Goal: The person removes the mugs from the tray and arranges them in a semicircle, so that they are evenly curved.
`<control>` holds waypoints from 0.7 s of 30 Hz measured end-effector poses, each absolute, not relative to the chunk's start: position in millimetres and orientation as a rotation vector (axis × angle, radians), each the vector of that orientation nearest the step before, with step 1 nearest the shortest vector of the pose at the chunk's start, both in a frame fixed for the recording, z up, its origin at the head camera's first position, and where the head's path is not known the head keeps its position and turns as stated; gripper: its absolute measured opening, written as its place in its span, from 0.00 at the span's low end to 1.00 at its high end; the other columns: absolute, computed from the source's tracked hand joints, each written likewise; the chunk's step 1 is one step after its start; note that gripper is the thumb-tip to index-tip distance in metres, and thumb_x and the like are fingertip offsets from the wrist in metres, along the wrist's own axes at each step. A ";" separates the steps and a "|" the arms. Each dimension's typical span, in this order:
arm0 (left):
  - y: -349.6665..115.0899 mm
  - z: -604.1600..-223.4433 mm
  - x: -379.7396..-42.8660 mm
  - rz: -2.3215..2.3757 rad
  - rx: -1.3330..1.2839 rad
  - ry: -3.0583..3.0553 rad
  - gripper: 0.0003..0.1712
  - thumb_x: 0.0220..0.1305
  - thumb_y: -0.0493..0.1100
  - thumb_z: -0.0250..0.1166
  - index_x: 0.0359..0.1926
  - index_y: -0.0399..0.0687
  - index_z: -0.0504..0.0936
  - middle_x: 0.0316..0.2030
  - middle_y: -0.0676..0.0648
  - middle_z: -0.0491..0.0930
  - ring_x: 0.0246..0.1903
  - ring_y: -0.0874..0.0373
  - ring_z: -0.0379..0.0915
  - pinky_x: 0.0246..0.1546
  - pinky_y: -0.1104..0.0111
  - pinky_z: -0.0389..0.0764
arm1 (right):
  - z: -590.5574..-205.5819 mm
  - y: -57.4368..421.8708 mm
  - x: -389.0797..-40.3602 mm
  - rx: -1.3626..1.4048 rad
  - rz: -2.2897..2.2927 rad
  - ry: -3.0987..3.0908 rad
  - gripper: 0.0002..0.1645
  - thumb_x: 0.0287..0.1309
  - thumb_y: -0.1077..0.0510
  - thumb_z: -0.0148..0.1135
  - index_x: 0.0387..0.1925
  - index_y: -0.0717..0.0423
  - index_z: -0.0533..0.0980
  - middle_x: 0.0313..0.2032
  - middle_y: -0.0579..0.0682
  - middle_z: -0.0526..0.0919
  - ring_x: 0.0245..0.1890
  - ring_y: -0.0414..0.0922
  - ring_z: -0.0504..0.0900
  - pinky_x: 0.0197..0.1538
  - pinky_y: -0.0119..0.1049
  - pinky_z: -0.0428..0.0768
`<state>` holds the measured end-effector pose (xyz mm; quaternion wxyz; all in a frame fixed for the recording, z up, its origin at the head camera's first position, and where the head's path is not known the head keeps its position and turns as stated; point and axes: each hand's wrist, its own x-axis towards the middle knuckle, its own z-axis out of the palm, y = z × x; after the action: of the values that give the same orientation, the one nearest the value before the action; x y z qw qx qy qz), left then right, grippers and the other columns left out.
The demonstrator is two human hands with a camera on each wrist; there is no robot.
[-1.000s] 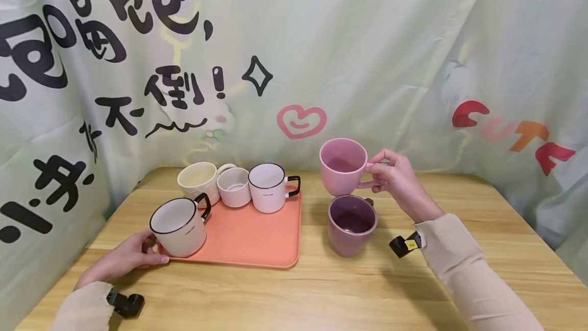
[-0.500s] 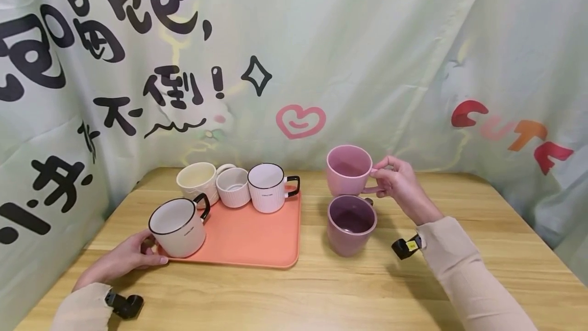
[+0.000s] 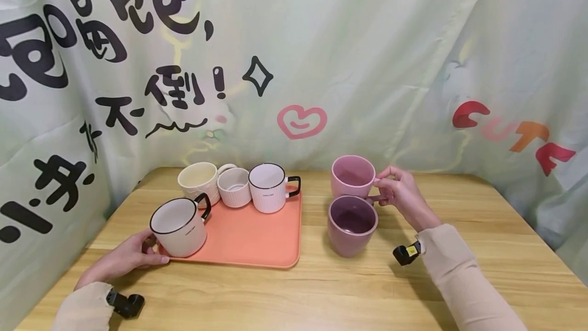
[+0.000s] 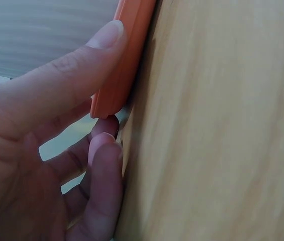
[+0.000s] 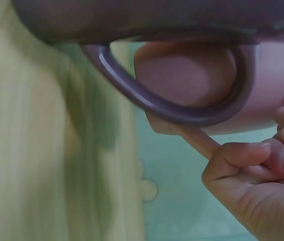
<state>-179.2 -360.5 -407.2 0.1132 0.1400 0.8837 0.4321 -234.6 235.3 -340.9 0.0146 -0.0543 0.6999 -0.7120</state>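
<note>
My right hand (image 3: 403, 192) pinches the handle of a pink mug (image 3: 352, 178), which is upright behind a purple mug (image 3: 351, 239). The pink mug's lower part is hidden, and I cannot tell whether it touches the table. In the right wrist view, the purple mug's handle (image 5: 172, 113) crosses in front of the pink mug (image 5: 277, 85). At the near left corner of an orange tray (image 3: 257, 241), my left hand (image 3: 124, 259) grips the rim; the thumb (image 4: 106, 35) lies on the tray's edge (image 4: 116, 85). Beside that hand, a white mug with a black rim (image 3: 179, 239) stands on the tray.
Along the tray's back stand a cream mug (image 3: 198, 180), a small ribbed white cup (image 3: 234, 194) and another black-rimmed white mug (image 3: 268, 197). All sit on a wooden table (image 3: 321, 295). Behind it hangs a printed cloth (image 3: 367, 65).
My right hand has lowered the pink mug and brought it slightly to the right, behind the purple mug. The left hand, the tray and the mugs on it stay still.
</note>
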 end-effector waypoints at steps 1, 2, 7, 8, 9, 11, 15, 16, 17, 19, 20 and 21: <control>-360.3 -406.8 -179.0 1.267 0.415 2.593 0.27 0.62 0.34 0.72 0.53 0.22 0.68 0.31 0.47 0.69 0.27 0.60 0.65 0.25 0.71 0.71 | -342.5 236.2 -235.0 -0.167 -2.217 2.178 0.09 0.63 0.71 0.55 0.32 0.54 0.72 0.16 0.45 0.67 0.18 0.40 0.66 0.28 0.34 0.72; -360.2 -406.7 -179.1 1.265 0.421 2.593 0.27 0.62 0.34 0.72 0.53 0.22 0.68 0.31 0.47 0.69 0.27 0.60 0.66 0.25 0.71 0.71 | -344.0 237.1 -235.2 -0.164 -2.216 2.183 0.09 0.63 0.71 0.55 0.32 0.54 0.72 0.16 0.44 0.67 0.18 0.41 0.66 0.28 0.35 0.71; -360.3 -405.6 -179.9 1.254 0.389 2.586 0.30 0.62 0.36 0.72 0.56 0.21 0.67 0.32 0.46 0.69 0.28 0.59 0.65 0.26 0.71 0.71 | -352.1 241.1 -235.9 -0.176 -2.185 2.185 0.09 0.63 0.71 0.55 0.32 0.55 0.72 0.15 0.44 0.65 0.19 0.41 0.66 0.28 0.35 0.72; -360.4 -405.5 -180.1 1.251 0.384 2.587 0.31 0.62 0.36 0.73 0.56 0.21 0.66 0.33 0.46 0.69 0.29 0.59 0.65 0.26 0.71 0.71 | -353.9 241.8 -236.0 -0.175 -2.180 2.183 0.09 0.63 0.71 0.55 0.31 0.55 0.72 0.15 0.45 0.65 0.19 0.41 0.66 0.29 0.35 0.72; -360.4 -405.3 -180.0 1.246 0.372 2.590 0.31 0.62 0.36 0.73 0.56 0.21 0.66 0.33 0.46 0.69 0.29 0.59 0.65 0.26 0.71 0.71 | -355.8 242.5 -236.3 -0.175 -2.174 2.178 0.09 0.63 0.71 0.55 0.31 0.55 0.72 0.15 0.45 0.65 0.19 0.41 0.66 0.29 0.36 0.72; -360.6 -405.0 -179.4 1.244 0.383 2.594 0.30 0.62 0.36 0.73 0.55 0.21 0.67 0.33 0.46 0.69 0.29 0.59 0.65 0.26 0.71 0.71 | -359.8 244.1 -236.8 -0.175 -2.159 2.175 0.10 0.63 0.71 0.55 0.31 0.54 0.73 0.16 0.45 0.64 0.19 0.41 0.65 0.29 0.36 0.71; -360.1 -403.9 -178.3 1.258 0.376 2.583 0.30 0.62 0.36 0.73 0.55 0.21 0.67 0.34 0.46 0.70 0.29 0.58 0.65 0.26 0.70 0.71 | -367.4 249.5 -239.9 -0.199 -2.140 2.149 0.12 0.64 0.71 0.55 0.29 0.52 0.74 0.17 0.44 0.64 0.20 0.40 0.64 0.29 0.35 0.70; -359.9 -403.6 -178.3 1.262 0.372 2.578 0.31 0.62 0.36 0.73 0.55 0.21 0.67 0.34 0.45 0.70 0.30 0.58 0.65 0.27 0.70 0.71 | -368.8 251.4 -241.2 -0.214 -2.141 2.133 0.13 0.64 0.71 0.55 0.29 0.51 0.74 0.17 0.44 0.64 0.20 0.40 0.65 0.29 0.35 0.71; -359.5 -403.4 -178.3 1.265 0.360 2.574 0.32 0.61 0.36 0.73 0.56 0.21 0.66 0.34 0.45 0.69 0.30 0.57 0.65 0.27 0.70 0.71 | -370.0 253.4 -242.6 -0.232 -2.144 2.111 0.13 0.65 0.71 0.54 0.30 0.51 0.74 0.18 0.45 0.65 0.20 0.40 0.65 0.29 0.36 0.71; -358.5 -403.4 -178.6 1.264 0.345 2.577 0.33 0.61 0.36 0.73 0.57 0.21 0.66 0.34 0.45 0.69 0.30 0.56 0.65 0.28 0.70 0.71 | -371.5 258.8 -245.6 -0.268 -2.140 2.066 0.14 0.67 0.70 0.53 0.30 0.50 0.75 0.19 0.46 0.67 0.21 0.41 0.67 0.30 0.37 0.74; -358.1 -403.8 -178.9 1.263 0.337 2.577 0.33 0.61 0.37 0.74 0.57 0.22 0.66 0.35 0.45 0.69 0.31 0.56 0.66 0.28 0.70 0.71 | -371.7 261.9 -247.2 -0.284 -2.136 2.042 0.14 0.68 0.70 0.53 0.31 0.50 0.76 0.20 0.47 0.69 0.22 0.41 0.69 0.32 0.38 0.76; -357.6 -404.3 -179.0 1.263 0.342 2.579 0.33 0.61 0.37 0.74 0.57 0.22 0.66 0.35 0.45 0.69 0.31 0.57 0.66 0.28 0.70 0.71 | -371.6 264.7 -248.6 -0.298 -2.133 2.019 0.14 0.69 0.70 0.53 0.32 0.50 0.78 0.22 0.48 0.71 0.23 0.42 0.71 0.33 0.39 0.78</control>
<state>-179.0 -357.6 -404.3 0.1247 0.1172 0.8849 0.4333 -248.6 264.7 -371.6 0.0945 -0.1006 0.6808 -0.7194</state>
